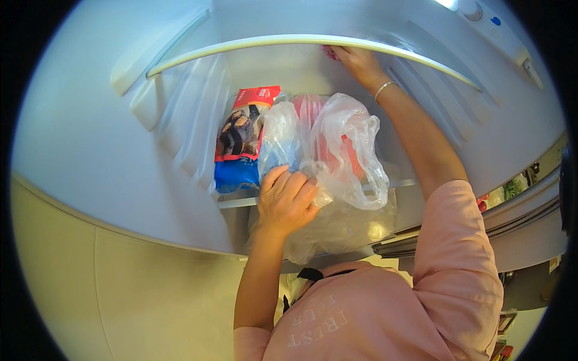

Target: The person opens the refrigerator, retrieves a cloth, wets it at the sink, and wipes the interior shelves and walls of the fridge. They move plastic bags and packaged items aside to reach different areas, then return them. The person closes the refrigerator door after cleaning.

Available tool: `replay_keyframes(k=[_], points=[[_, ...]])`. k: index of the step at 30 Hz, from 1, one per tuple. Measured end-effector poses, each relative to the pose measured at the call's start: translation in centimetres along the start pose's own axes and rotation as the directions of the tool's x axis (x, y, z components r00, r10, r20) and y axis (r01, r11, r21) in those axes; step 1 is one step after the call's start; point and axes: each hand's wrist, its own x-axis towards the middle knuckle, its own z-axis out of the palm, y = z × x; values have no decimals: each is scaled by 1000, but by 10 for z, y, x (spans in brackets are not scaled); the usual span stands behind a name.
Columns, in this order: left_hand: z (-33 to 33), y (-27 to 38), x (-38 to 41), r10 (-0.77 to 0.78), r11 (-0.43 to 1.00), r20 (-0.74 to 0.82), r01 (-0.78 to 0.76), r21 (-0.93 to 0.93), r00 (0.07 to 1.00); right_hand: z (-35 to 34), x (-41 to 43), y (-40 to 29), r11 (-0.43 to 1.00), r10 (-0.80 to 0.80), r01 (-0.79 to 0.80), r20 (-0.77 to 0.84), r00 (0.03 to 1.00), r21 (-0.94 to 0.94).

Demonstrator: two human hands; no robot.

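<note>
My right hand (359,63) is up at the back of the refrigerator, just below the front trim of a glass shelf (266,39). Its fingers are closed on a pink cloth (331,52), which lies against the back wall (275,67). Lower down, my left hand (287,198) grips the gathered plastic of a clear bag (323,185). Beside that hand stand a red-and-black printed food packet (241,128), a blue packet (237,175) and a translucent bag (281,131). To its right, a white carrier bag (345,149) with loose handles holds something reddish.
Moulded ribs (189,117) line the side walls. A control dial (472,11) sits at the upper right. At the right, the open door's shelves (515,187) hold green and red items. Crumpled clear plastic (334,230) hangs below the bags.
</note>
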Motion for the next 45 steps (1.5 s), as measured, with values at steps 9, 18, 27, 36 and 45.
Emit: replay_keyframes(k=[9,18,27,36,45], points=[[-3,-3,-3,-5,1000,11,5,27,1000,44,33,-18,318,-710,753,382,592,-576],[-2,3,3,-33,999,21,33,-5,999,98,67,-38,497,-555,662,381,739,-561],[-3,-1,-5,-54,999,17,53,6,998,46,40,-18,829,-402,387,50,914,-404],[-2,2,-1,-67,997,91,63,43,994,96,65,-61,907,-419,422,105,902,-3],[-6,6,-2,-52,999,63,51,19,997,26,7,4,886,-121,48,-130,984,-461]])
